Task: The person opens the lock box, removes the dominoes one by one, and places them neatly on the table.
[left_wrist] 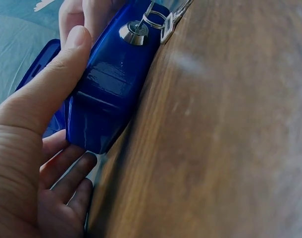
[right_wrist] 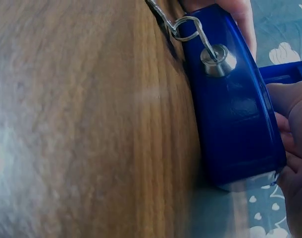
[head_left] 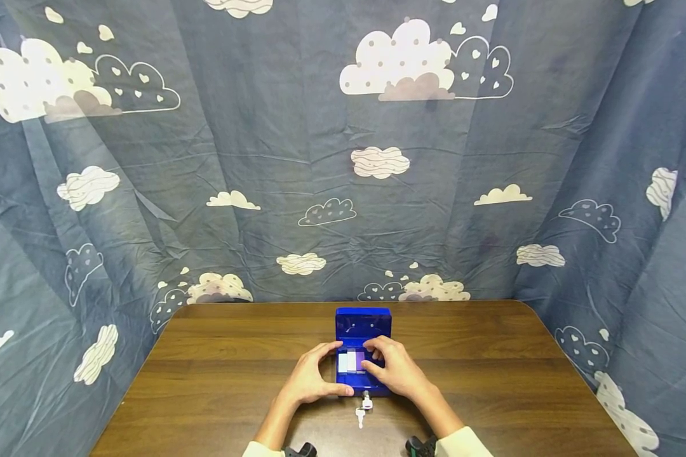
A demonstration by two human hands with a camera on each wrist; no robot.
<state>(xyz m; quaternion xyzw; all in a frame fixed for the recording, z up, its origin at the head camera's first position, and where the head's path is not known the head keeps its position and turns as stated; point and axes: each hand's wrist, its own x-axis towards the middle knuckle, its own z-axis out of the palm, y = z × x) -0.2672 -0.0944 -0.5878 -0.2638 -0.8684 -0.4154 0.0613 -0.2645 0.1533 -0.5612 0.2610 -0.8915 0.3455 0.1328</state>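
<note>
A blue metal cash box (head_left: 371, 384) stands on the table with its lid (head_left: 363, 325) raised at the back. My left hand (head_left: 310, 379) grips its left side, thumb at the front edge and fingers toward the back. Inside lie a pale blue block (head_left: 342, 362), a whitish block (head_left: 351, 361) and a purple block (head_left: 360, 360), side by side. My right hand (head_left: 399, 369) reaches in from the right, thumb and index finger pinching the purple block. In the right wrist view, a key sits in the round lock (right_wrist: 218, 62) on the box front; the fingertips are hidden there.
A second key (head_left: 361, 416) hangs from the ring in front of the box, over the wooden table (head_left: 234, 349). A blue-grey curtain with cloud prints (head_left: 274, 158) surrounds the table's back and sides.
</note>
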